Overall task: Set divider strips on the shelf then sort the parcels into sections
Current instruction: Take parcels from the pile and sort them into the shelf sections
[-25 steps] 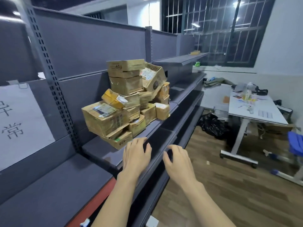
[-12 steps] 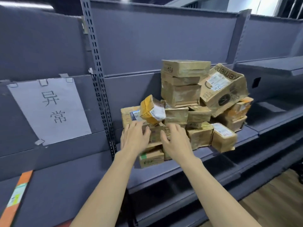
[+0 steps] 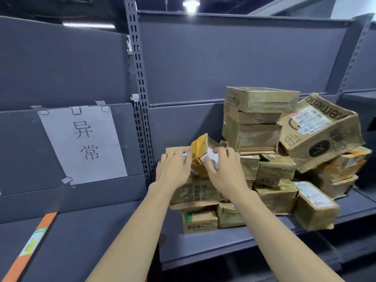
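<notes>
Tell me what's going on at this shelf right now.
A person is working at a pile of cardboard parcels on a grey shelf. Both hands are on a small yellow-taped parcel atop the pile's left side: the left hand at its left, the right hand curled over its labelled face. An orange strip lies on the next shelf section, below a paper sign.

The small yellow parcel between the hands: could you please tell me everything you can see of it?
The small yellow parcel is a crumpled cardboard box wrapped in yellow tape, with a white label on its near face. It sits tilted on top of the left part of the parcel pile, above a larger brown box. The right hand curls over its label side; the left hand rests at its left edge. How firm the grip is cannot be told.
</notes>
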